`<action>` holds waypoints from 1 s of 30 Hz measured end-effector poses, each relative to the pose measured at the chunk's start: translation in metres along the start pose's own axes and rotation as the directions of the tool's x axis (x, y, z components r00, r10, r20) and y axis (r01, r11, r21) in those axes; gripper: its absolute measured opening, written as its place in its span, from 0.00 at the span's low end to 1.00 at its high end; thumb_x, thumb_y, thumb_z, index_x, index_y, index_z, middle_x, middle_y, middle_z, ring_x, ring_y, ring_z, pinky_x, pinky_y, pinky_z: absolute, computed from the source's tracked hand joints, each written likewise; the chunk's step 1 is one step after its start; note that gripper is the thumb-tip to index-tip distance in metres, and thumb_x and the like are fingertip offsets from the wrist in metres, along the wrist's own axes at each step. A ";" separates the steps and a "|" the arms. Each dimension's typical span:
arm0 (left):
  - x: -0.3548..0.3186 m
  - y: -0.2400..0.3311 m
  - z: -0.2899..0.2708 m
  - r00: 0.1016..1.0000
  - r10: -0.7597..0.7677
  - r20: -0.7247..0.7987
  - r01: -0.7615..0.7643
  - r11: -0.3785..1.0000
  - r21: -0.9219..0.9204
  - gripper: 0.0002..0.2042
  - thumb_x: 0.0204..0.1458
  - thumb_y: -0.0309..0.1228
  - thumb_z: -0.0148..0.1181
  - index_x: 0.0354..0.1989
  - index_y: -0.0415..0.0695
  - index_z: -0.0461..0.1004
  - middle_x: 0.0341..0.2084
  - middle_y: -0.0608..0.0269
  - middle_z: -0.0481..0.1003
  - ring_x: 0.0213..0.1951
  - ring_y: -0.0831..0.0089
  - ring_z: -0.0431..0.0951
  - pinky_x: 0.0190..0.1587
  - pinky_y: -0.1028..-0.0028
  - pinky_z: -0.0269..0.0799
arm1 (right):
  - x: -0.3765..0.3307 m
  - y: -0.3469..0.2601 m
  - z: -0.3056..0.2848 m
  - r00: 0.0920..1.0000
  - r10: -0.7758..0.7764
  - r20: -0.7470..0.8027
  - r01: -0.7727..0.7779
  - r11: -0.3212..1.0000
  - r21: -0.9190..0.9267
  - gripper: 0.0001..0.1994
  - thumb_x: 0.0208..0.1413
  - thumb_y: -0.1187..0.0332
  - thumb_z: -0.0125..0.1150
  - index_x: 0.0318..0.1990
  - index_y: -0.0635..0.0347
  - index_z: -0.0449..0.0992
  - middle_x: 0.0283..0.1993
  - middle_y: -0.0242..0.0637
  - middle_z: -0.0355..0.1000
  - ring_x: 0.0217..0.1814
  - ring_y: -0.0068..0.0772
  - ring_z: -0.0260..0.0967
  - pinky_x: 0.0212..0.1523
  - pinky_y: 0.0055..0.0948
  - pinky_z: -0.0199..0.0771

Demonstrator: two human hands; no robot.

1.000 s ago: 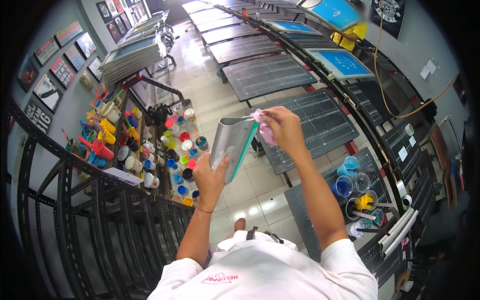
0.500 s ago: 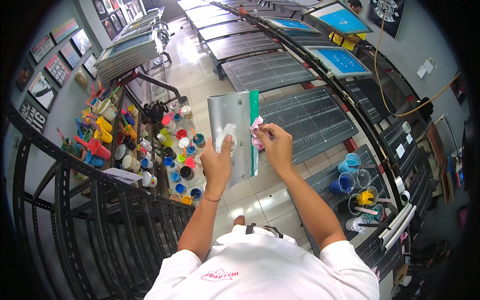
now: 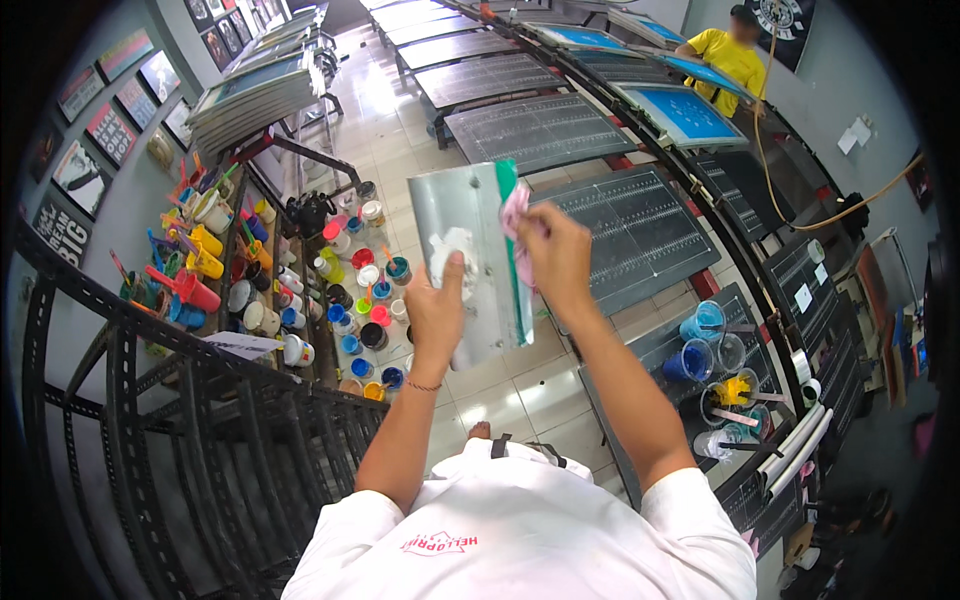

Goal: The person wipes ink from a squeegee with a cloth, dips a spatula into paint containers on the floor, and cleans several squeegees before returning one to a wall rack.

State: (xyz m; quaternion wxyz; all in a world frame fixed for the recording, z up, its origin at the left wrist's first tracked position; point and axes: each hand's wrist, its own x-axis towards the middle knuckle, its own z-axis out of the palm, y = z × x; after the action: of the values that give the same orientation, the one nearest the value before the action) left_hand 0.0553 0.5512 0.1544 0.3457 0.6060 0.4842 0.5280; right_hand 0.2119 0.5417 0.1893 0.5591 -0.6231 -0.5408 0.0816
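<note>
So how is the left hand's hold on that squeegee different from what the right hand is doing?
The left hand grips the squeegee's grey metal handle from below, thumb pressed on its flat face; the right hand sits higher, at the green blade edge. The left hand is bare against the metal, while the right hand bunches a pink rag against the blade. Both hands touch the same upright squeegee.

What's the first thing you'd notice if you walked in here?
Right in the middle, the left hand holds up a grey squeegee with a green edge, and the right hand presses a pink rag on it. To the left, shelves hold bright paint pots; a person in yellow stands far back.
</note>
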 end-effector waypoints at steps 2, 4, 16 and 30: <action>-0.001 -0.006 0.003 1.000 -0.002 -0.020 0.001 1.000 -0.020 0.22 0.57 0.45 0.55 0.37 0.32 0.74 0.25 0.53 0.77 0.29 0.67 0.76 0.36 0.69 0.69 | 0.033 -0.014 -0.001 0.997 0.072 -0.019 -0.071 0.996 0.051 0.08 0.50 0.68 0.62 0.28 0.64 0.75 0.21 0.41 0.73 0.22 0.33 0.72 0.26 0.28 0.67; 0.000 -0.008 0.005 1.000 -0.014 -0.013 0.013 0.999 -0.040 0.22 0.57 0.45 0.55 0.37 0.32 0.74 0.24 0.54 0.77 0.28 0.68 0.75 0.35 0.70 0.69 | 0.044 -0.012 0.000 0.999 0.041 -0.004 -0.040 0.995 0.088 0.09 0.50 0.66 0.62 0.29 0.65 0.75 0.21 0.41 0.73 0.22 0.34 0.72 0.26 0.29 0.67; 0.011 -0.022 0.006 0.995 -0.098 0.033 0.099 0.993 -0.060 0.25 0.56 0.49 0.55 0.37 0.33 0.76 0.24 0.56 0.77 0.27 0.74 0.75 0.33 0.72 0.69 | 0.001 0.047 0.003 0.988 0.087 0.127 -0.107 0.981 0.161 0.11 0.49 0.66 0.64 0.32 0.65 0.72 0.30 0.45 0.76 0.34 0.34 0.76 0.35 0.28 0.70; 0.009 -0.012 -0.002 0.999 0.018 0.049 -0.020 0.999 0.028 0.23 0.55 0.47 0.57 0.37 0.33 0.74 0.25 0.51 0.78 0.28 0.64 0.78 0.35 0.68 0.71 | 0.036 -0.003 -0.051 0.958 0.095 0.272 -0.061 0.989 -0.131 0.13 0.51 0.67 0.63 0.41 0.67 0.76 0.31 0.42 0.77 0.33 0.25 0.74 0.35 0.23 0.71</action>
State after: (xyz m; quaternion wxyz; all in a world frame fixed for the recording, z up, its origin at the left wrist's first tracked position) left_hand 0.0509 0.5631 0.1465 0.3438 0.6281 0.4774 0.5094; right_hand 0.2608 0.5381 0.2283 0.4352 -0.6593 -0.5926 0.1571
